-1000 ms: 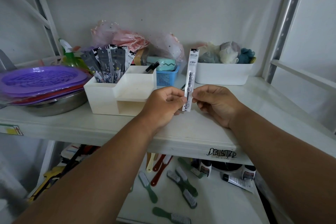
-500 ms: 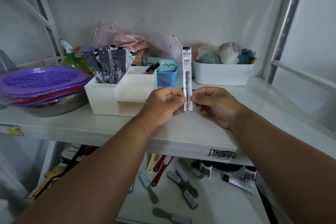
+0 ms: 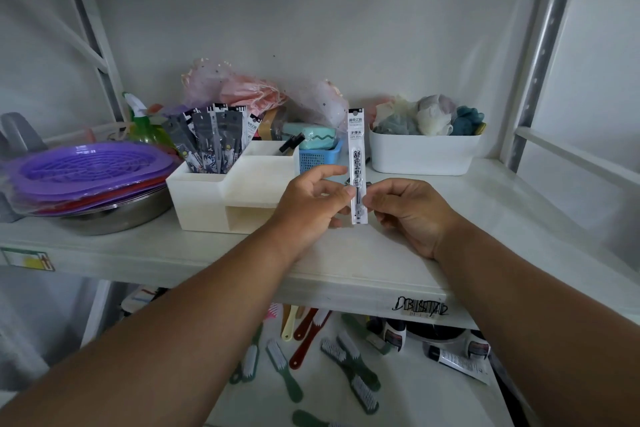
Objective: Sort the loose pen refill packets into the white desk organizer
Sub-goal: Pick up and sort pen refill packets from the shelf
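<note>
Pinching one white refill packet [image 3: 357, 166] upright between both hands, left hand [image 3: 311, 201] closing thumb and fingers on its lower left edge, right hand [image 3: 405, 210] nipping the lower right edge, index finger of the left lifting free toward 12 o'clock. Holding it label-forward and vertical, probably for reading the print and squaring the packet before dropping it in end-first. Showing a printed header at the top, then "子弹头" on a grey band, a code beneath too small to read, and large vertical characters further down, not legible with confidence. Sitting at 9 o'clock from the grip, just beside the left hand, the white desk organizer [image 3: 214, 204], its tall rear-left compartment already carrying dark refill packets [image 3: 211, 140] standing upright and fanning outward, so likely the slot meant for this one. Resting at 2 o'clock, a white bin [image 3: 424, 156] of soft items. Bearing a black scrawl, unreadable, on the shelf edge [image 3: 346, 291] at 5 o'clock.
</note>
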